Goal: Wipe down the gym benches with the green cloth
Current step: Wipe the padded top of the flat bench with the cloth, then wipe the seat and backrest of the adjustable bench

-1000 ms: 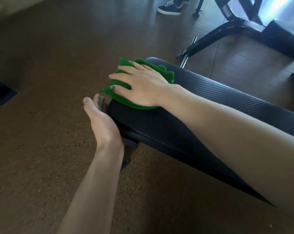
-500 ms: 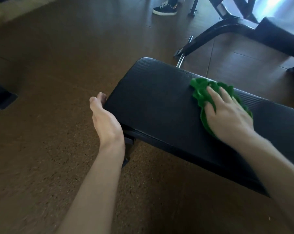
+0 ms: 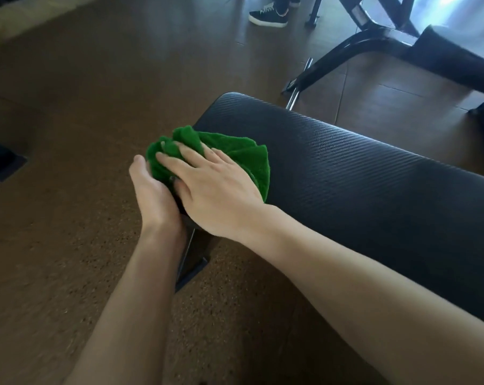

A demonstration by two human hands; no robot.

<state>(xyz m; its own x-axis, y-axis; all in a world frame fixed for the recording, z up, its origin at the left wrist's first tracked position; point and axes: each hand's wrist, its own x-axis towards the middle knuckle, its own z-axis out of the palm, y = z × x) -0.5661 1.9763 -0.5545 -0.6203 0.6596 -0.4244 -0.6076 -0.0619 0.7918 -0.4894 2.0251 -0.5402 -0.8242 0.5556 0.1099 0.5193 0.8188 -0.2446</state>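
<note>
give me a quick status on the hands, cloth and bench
Right hand flat on green cloth, pressing it at the bench end. Left hand open against that end. Nothing in the way on the pad.

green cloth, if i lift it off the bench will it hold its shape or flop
The green cloth will probably flop: it lies bunched in soft folds under the right hand. It looks thin and light, so likely easy to lift. Its nap may drag a little on the ribbed bench pad.
</note>
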